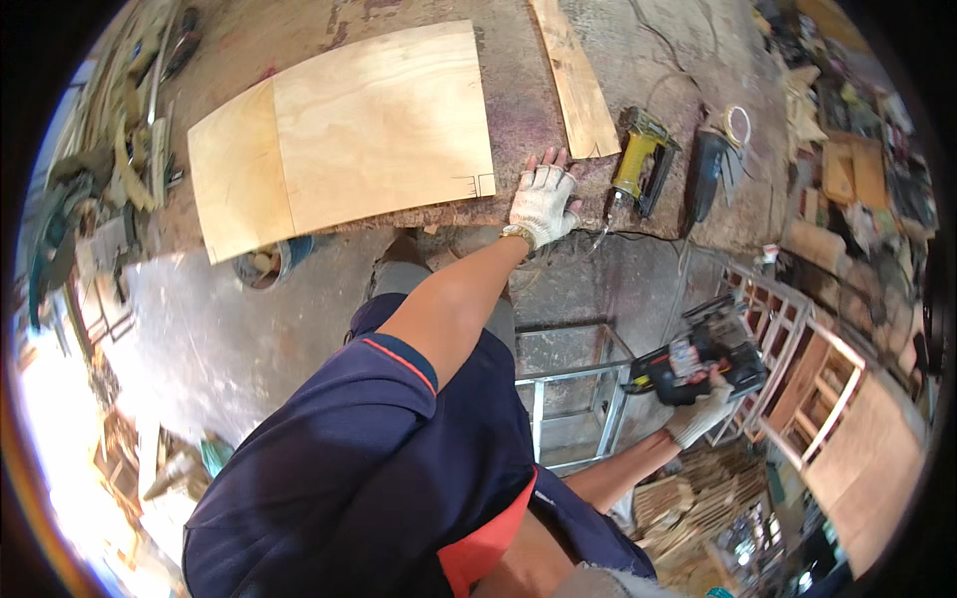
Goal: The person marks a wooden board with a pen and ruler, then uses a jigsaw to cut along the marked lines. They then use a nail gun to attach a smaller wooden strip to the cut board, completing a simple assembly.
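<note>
My left hand (543, 204), in a white fingerless work glove, presses down on the near edge of the worktable (399, 211) with its fingers stretched out. Just left of it lies a large plywood sheet (384, 125) with pencil marks at its near right corner. Out to the right, beyond the table's near edge, my gloved right hand (703, 414) grips a black power tool (703, 354) with a label on its side; its exact kind is not clear. A narrow wooden board (576, 85) and a yellow-green nail gun (643, 159) lie beyond my left hand.
Right of the nail gun lies a dark corded power tool (706, 174) beside a tape roll (738, 127). A metal frame (573, 374) stands below the table, with wooden frames (827, 394) on the right. A bucket (279, 261) sits under the plywood. Scrap wood (688, 498) is piled behind.
</note>
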{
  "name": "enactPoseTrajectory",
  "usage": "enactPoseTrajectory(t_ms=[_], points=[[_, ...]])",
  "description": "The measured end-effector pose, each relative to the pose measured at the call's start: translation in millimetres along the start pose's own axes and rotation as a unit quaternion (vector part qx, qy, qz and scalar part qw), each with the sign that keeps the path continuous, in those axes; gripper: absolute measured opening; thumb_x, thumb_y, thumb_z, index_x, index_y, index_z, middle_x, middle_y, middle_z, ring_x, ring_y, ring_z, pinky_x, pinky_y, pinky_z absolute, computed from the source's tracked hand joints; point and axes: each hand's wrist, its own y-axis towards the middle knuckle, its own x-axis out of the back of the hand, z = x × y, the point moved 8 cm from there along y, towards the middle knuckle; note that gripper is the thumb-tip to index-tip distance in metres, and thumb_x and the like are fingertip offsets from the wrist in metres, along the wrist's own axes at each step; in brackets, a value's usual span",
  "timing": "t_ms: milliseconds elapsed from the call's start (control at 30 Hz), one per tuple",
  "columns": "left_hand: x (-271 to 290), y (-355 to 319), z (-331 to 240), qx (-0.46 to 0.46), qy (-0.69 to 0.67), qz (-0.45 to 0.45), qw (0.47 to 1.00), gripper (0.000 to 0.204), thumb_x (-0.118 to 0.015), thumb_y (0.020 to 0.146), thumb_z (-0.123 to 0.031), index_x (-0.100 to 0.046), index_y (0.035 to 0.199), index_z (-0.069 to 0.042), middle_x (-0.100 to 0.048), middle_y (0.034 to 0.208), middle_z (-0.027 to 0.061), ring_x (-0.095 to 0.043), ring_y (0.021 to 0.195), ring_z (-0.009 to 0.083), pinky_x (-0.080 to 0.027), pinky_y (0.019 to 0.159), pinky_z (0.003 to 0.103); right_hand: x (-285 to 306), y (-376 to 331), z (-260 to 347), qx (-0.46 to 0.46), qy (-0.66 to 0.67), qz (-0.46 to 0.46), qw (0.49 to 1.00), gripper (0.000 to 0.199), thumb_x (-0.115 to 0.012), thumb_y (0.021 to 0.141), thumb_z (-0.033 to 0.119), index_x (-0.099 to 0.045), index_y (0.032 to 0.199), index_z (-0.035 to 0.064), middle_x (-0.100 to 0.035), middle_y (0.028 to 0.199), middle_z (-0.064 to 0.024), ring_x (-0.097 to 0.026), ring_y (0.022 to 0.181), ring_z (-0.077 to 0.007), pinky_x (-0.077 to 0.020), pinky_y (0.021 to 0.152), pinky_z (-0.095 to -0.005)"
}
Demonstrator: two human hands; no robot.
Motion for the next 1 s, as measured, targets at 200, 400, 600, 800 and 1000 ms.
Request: enactPoseTrajectory(t_ms=[200, 400, 600, 800, 1000], points=[[14.2, 7.6, 25.8, 0.0, -0.263, 0.167, 0.95, 0.067, -0.065, 0.093, -0.049, -0.055, 0.142, -0.004, -0.057, 0.146, 0.024, -0.053, 0.138, 0.0379, -0.039, 0.118, 0.046, 18.1, -181.2, -54.9, 0.045, -0.091, -0.008, 0.995, 0.045, -0.075, 0.071, 0.001, -0.061, 0.114, 0.0029, -0.066, 0.103, -0.0054, -0.063, 0.085, -0.0166, -0.0538, 0.074, -0.0315], [129.0, 37.8, 157.3, -0.011, -0.174, -0.128, 0.976, 0.052, -0.073, 0.088, -0.027, -0.057, 0.132, -0.003, -0.064, 0.122, 0.0193, -0.06, 0.116, 0.0375, -0.049, 0.103, 0.045, -21.9, -292.1, -113.9, -0.085, -0.168, 0.007, 0.982, 0.043, -0.077, 0.076, 0.002, -0.063, 0.116, 0.001, -0.068, 0.095, -0.0057, -0.063, 0.079, -0.0144, -0.055, 0.074, -0.0321], [187.4, 123.5, 314.7, 0.105, 0.143, -0.028, 0.984, 0.073, -0.059, 0.092, -0.061, -0.055, 0.14, -0.007, -0.059, 0.141, 0.021, -0.053, 0.134, 0.0377, -0.039, 0.113, 0.054, -87.8, -333.7, -120.5, -0.015, -0.311, 0.209, 0.927, 0.021, -0.076, 0.075, 0.008, -0.072, 0.094, 0.0015, -0.068, 0.073, -0.0061, -0.062, 0.065, -0.0132, -0.0511, 0.064, -0.0313], [167.8, 95.6, 301.8, 0.02, 0.242, -0.059, 0.968, 0.075, -0.054, 0.094, -0.066, -0.053, 0.144, -0.01, -0.055, 0.15, 0.0129, -0.044, 0.145, 0.0309, -0.025, 0.124, 0.052, -113.0, -347.8, -139.0, -0.006, -0.366, 0.279, 0.888, 0.041, -0.083, 0.08, 0.03, -0.07, 0.1, -0.0024, -0.067, 0.077, -0.0133, -0.063, 0.071, -0.0175, -0.0506, 0.068, -0.0369], [154.3, 33.2, 239.2, -0.092, 0.166, -0.033, 0.981, 0.088, -0.056, 0.092, -0.067, -0.044, 0.153, -0.005, -0.046, 0.158, 0.0182, -0.035, 0.152, 0.0333, -0.019, 0.127, 0.052, -113.8, -348.4, -160.6, -0.034, -0.36, 0.288, 0.886, 0.088, -0.06, 0.088, 0.079, -0.069, 0.112, -0.0053, -0.068, 0.077, -0.0158, -0.067, 0.073, -0.0227, -0.051, 0.067, -0.0403]])
